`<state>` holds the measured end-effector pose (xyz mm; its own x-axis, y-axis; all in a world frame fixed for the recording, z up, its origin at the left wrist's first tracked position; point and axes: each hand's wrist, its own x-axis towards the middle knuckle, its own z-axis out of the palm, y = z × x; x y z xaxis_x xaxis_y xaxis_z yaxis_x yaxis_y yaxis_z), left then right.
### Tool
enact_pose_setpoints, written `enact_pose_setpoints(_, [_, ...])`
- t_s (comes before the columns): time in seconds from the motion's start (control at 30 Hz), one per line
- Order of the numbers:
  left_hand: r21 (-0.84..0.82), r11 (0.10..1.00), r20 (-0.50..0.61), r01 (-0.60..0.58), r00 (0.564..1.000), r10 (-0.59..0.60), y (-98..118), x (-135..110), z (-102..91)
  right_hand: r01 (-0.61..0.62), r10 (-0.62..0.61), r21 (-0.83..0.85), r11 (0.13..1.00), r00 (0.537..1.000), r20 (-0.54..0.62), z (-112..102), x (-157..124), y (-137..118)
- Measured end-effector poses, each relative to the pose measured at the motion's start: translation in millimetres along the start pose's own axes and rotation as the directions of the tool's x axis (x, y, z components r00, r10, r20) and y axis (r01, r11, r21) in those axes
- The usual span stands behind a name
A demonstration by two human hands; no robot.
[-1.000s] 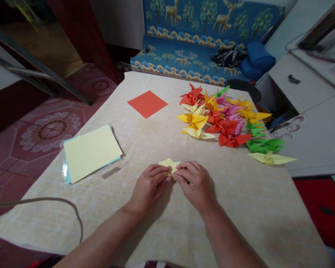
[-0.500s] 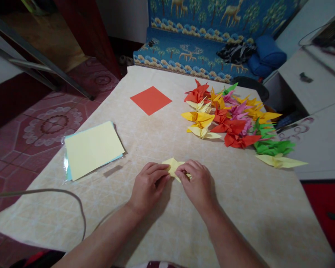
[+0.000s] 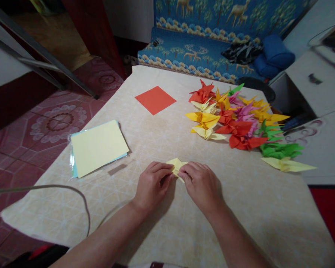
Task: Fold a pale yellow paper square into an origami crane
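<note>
A small folded piece of pale yellow paper (image 3: 177,165) lies on the beige table (image 3: 240,208) in front of me. My left hand (image 3: 153,184) presses on its left side with the fingers curled. My right hand (image 3: 202,186) pinches its right side, fingers closed over it. Most of the paper is hidden under the fingers; only a pointed flap shows between and beyond them.
A pile of several folded paper cranes (image 3: 240,119) in red, yellow, pink and green lies at the right. An orange-red square sheet (image 3: 155,99) lies farther back. A stack of yellow sheets in a plastic sleeve (image 3: 98,147) sits left. A cable (image 3: 58,188) curves at the left edge.
Both hands stay on the yellow paper with small finger shifts. The view has drifted, so everything on the table sits slightly more to the right.
</note>
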<state>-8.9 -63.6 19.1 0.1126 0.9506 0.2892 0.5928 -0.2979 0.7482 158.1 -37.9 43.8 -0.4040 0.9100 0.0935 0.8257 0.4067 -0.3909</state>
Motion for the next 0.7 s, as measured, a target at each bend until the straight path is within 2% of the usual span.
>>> enact_pose_setpoints(0.33, [0.002,0.999,-0.003,0.035,0.999,-0.034,4,1,-1.9,-0.054,0.058,0.077,0.996,0.997,-0.056,12,-3,3])
enact_pose_setpoints(0.7, [0.035,0.997,-0.004,0.063,0.998,-0.063,3,3,4.1,-0.067,0.094,0.198,0.978,0.987,-0.133,12,-6,8])
